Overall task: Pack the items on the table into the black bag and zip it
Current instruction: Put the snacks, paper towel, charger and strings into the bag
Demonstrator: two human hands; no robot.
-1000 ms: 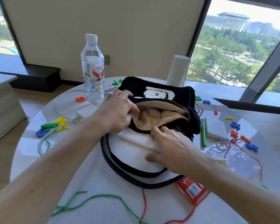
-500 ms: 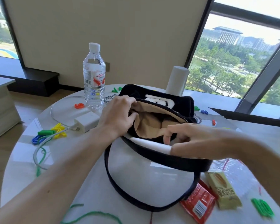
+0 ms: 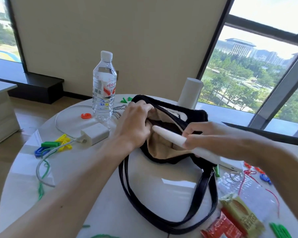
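While the left hand (image 3: 132, 124) gripped the left rim of the black bag (image 3: 197, 115), fingers curled over the edge, the bag's mouth gaped and its tan lining showed. Bag sat unzipped on the table (image 3: 162, 186). Right hand (image 3: 208, 136) was at the bag's right side and pinched a white tapered item (image 3: 169, 135) between thumb and fingers. The item's tip pointed toward the left hand and lay over the open mouth. Its other end ran out past the bag's right rim, under the right hand. Could not tell what the item was.

Black strap (image 3: 162, 219) lay looped on the table on the near side of the bag.

Left of the bag:
- water bottle (image 3: 104, 88), upright
- white charger (image 3: 95, 133) near it, with its cable (image 3: 40, 169) trailing away from the bag
- orange clip (image 3: 86, 115)
- metal chain (image 3: 118, 109) near the bag's far-left corner
- farther out, a cluster of coloured clips (image 3: 53, 145) and a green cord (image 3: 41, 188)

Behind the bag: white cylinder (image 3: 190, 93), upright.

Right of the bag: white flat box (image 3: 229, 164), partly hidden under the right forearm, with red string (image 3: 248, 177) just past it.

Near-right of the bag: yellow snack packet (image 3: 242, 213) touching a red snack packet (image 3: 220, 227), both just beside the strap loop and both blurred.
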